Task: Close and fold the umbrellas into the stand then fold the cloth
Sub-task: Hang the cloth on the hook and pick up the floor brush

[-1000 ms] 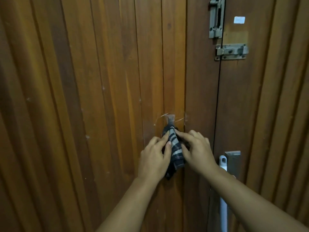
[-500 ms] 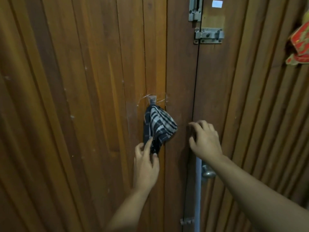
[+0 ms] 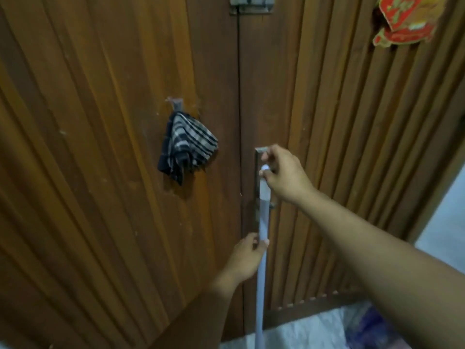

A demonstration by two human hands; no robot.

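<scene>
A checked cloth (image 3: 186, 144) hangs bunched from a small hook (image 3: 177, 105) on a wooden door (image 3: 100, 172), up and to the left of both hands. The left hand (image 3: 247, 258) grips a pale pole (image 3: 261, 260) partway down; above it, the right hand (image 3: 284, 172) pinches the pole's top end, beside a metal door plate (image 3: 257, 172). A red ornament (image 3: 407, 18) hangs far above the right hand.

A striped cloth (image 3: 187, 144) hangs on a hook (image 3: 177, 105) on the wooden door (image 3: 100, 172). Both hands hold a white pole (image 3: 263, 222): the right hand (image 3: 285, 173) at its top, the left hand (image 3: 247, 258) lower down.
</scene>
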